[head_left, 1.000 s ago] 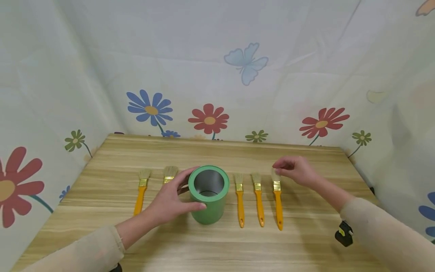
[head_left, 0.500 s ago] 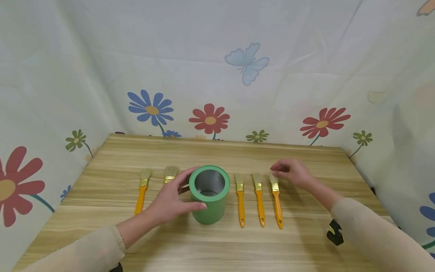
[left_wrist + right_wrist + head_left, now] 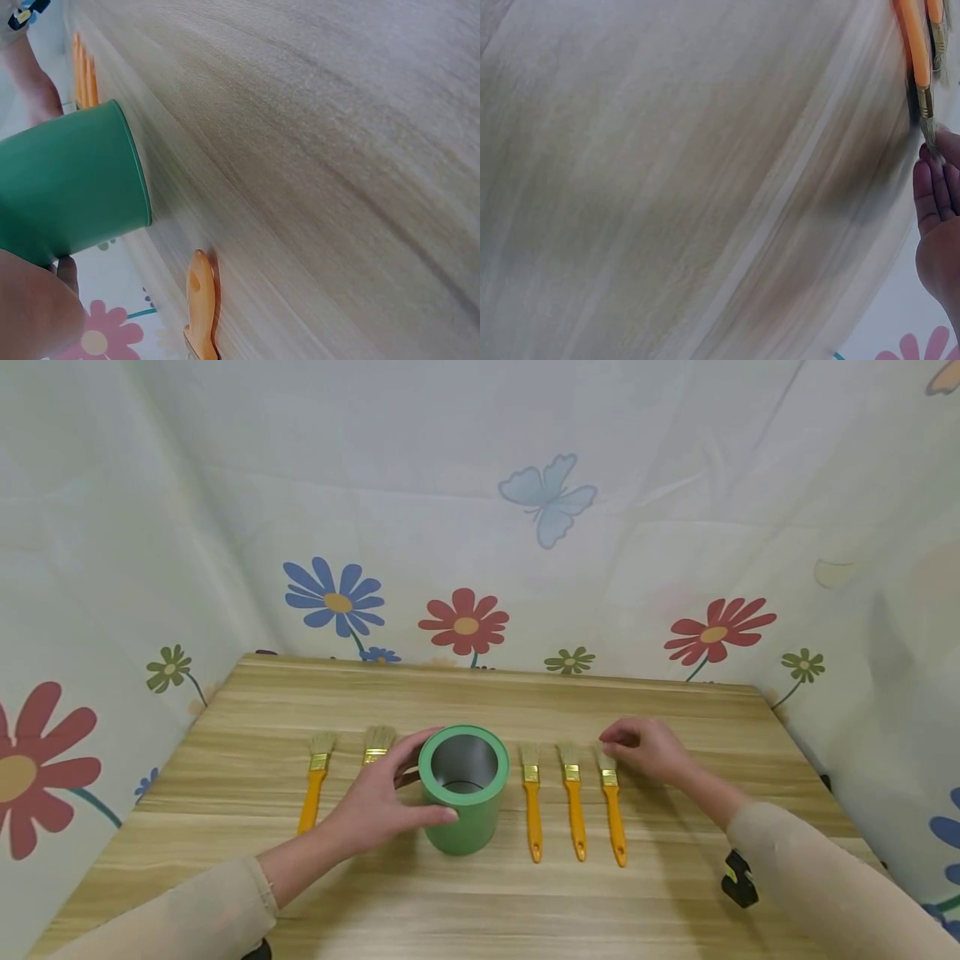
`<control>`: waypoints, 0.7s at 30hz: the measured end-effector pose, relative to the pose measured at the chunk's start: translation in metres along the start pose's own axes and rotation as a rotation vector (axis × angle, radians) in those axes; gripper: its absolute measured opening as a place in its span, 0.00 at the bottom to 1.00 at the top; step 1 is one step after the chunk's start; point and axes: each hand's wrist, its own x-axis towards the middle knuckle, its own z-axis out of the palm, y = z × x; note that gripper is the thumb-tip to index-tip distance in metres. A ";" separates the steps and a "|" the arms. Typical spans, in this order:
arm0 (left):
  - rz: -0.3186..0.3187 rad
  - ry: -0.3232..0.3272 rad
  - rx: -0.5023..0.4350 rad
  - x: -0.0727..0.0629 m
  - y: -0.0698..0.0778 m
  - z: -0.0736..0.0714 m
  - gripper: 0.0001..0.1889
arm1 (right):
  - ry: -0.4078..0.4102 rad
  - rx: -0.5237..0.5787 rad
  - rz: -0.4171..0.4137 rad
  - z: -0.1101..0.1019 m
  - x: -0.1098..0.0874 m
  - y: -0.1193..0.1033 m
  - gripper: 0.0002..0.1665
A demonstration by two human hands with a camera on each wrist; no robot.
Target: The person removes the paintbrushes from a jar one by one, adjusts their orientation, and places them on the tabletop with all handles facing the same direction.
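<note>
In the head view my left hand (image 3: pixel 375 806) holds a green can (image 3: pixel 461 827), thumb on the near side and fingers around the back. The can stands upright, and its open top shows a grey metal inside. My right hand (image 3: pixel 648 750) pinches the bristle end of the rightmost paintbrush (image 3: pixel 614 818), which lies flat with its yellow-orange handle toward me. In the right wrist view the fingertips meet that brush's bristles (image 3: pixel 930 135). The left wrist view shows the can's wall (image 3: pixel 67 180), with part of my left hand (image 3: pixel 37 307) against it.
Two similar paintbrushes, a middle one (image 3: pixel 575 818) and one nearer the can (image 3: pixel 533 818), lie parallel. Left of the can are another brush (image 3: pixel 312 797) and a wider brush (image 3: pixel 377 745), partly hidden by my left hand. A flowered curtain (image 3: pixel 630 543) surrounds the wooden table (image 3: pixel 480 693).
The right hand has shifted slightly left and toward me, and the rightmost paintbrush's bristle end has swung slightly left. The left hand and the can stay in place.
</note>
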 end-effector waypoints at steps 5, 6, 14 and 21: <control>0.002 -0.002 0.004 0.000 0.001 0.000 0.49 | 0.001 -0.001 0.036 0.000 -0.002 0.002 0.07; 0.003 -0.003 0.005 0.000 0.001 0.000 0.49 | 0.003 0.000 0.040 -0.001 -0.002 0.002 0.07; -0.001 -0.005 0.010 0.000 0.001 0.001 0.49 | 0.037 0.007 0.073 -0.002 -0.003 0.003 0.11; -0.010 -0.003 0.009 0.000 0.001 0.000 0.49 | 0.056 0.004 0.098 -0.014 -0.005 -0.007 0.13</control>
